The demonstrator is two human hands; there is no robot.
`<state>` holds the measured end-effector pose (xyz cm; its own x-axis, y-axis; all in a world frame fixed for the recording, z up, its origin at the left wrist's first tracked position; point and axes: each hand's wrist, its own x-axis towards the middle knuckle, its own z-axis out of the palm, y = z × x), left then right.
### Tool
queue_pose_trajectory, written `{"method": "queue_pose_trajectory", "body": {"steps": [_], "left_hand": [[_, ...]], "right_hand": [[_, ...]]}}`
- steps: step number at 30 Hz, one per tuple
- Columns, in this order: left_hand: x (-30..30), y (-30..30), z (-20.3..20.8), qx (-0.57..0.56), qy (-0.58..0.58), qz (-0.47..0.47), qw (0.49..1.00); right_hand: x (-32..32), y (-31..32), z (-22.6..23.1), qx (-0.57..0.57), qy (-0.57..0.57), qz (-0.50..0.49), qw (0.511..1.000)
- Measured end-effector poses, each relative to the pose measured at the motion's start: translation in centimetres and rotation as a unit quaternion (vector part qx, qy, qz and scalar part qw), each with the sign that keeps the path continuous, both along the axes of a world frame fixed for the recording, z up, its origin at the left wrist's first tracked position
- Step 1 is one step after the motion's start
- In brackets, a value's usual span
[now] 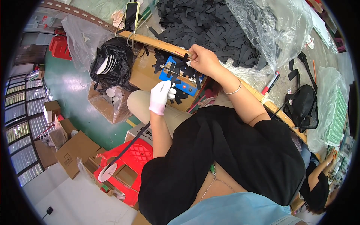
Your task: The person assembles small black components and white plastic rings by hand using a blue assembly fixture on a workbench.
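My left hand (161,96), in a white glove with a pink cuff, is closed around a black strap (131,142). The strap runs down to a white reel (107,173) on a red plastic stool (140,155). Just beyond the glove is a small blue bench device (190,89) with a metal rod and coloured buttons, black strips lying over and around it. My right hand (204,61), mostly bare with white wrapping on a fingertip, pinches a short black strip (186,57) at the wooden table edge (165,45). The fingertips partly hide that strip.
A large heap of cut black strips (206,30) covers the table, with clear plastic (270,30) beside it. Nearby are a phone (131,15), markers (270,83), a black bag (303,107) and green trays (335,116). Cartons (77,152) and a black plastic bag (112,62) stand left.
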<state>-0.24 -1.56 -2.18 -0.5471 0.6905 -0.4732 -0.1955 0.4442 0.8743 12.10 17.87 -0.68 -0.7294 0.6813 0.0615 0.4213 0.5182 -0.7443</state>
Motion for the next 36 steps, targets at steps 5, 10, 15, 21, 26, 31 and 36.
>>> {"method": "queue_pose_trajectory", "body": {"steps": [5, 10, 15, 21, 26, 31, 36], "left_hand": [[0.7, 0.7, 2.8, 0.127, -0.038, -0.014, 0.991], [1.2, 2.3, 3.2, 0.101, -0.024, -0.011, 0.995], [1.1, 2.4, 3.1, 0.117, -0.025, -0.004, 0.993], [1.2, 2.6, 3.1, 0.111, -0.017, -0.002, 0.994], [1.3, 2.6, 2.8, 0.105, -0.011, -0.008, 0.994], [1.1, 2.2, 3.1, 0.070, -0.013, -0.030, 0.997], [-0.1, 0.7, 2.4, 0.017, -0.026, -0.057, 0.998]], "right_hand": [[0.3, 0.4, -0.6, -0.331, 0.170, 0.129, 0.919], [0.4, 0.3, -0.3, -0.322, 0.117, 0.133, 0.930], [1.0, 0.6, 0.5, -0.083, 0.134, -0.042, 0.986], [0.6, 0.2, 0.2, -0.266, 0.123, 0.079, 0.953], [0.2, -0.3, -0.8, -0.351, 0.145, 0.113, 0.918], [0.2, -0.2, -1.1, -0.293, 0.123, 0.096, 0.943], [0.0, 0.2, 0.2, -0.061, 0.021, -0.023, 0.998]]}}
